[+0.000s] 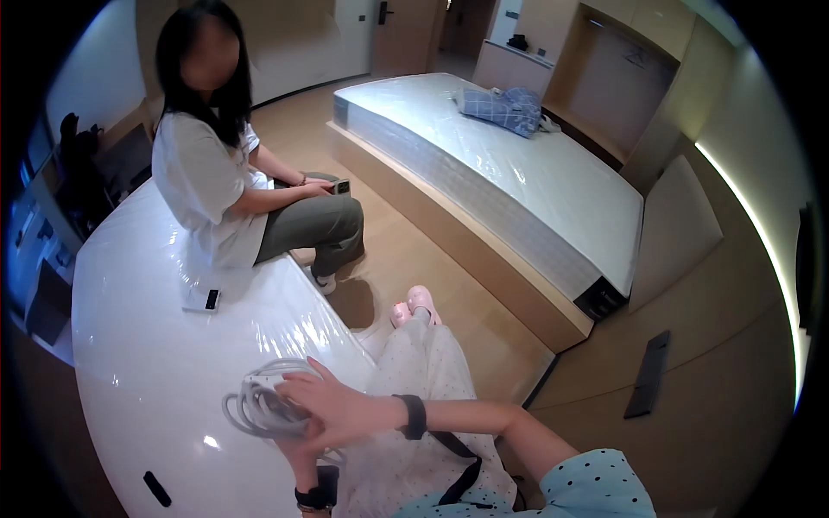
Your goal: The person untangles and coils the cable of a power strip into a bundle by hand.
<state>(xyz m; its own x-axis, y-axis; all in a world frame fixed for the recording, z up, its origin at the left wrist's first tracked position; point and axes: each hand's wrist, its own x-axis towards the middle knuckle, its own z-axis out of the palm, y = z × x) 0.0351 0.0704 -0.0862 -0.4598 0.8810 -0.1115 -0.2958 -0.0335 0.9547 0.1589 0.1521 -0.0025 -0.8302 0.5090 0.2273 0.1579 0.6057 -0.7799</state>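
Observation:
A coiled grey cable is held above the plastic-covered mattress, in front of my lap. My right hand, with a black band on its wrist, lies across the coil with its fingers bent over the loops. Beneath it, my left hand is mostly hidden by the right hand and the cable; its wrist also wears a dark band. Something pale and flat shows among the loops, too covered to name. A loose part of the cable shows beside my wrists.
Another person sits on the same mattress, holding a phone. A white item with a dark display and a black object lie on it. A second wrapped mattress bears blue checked fabric.

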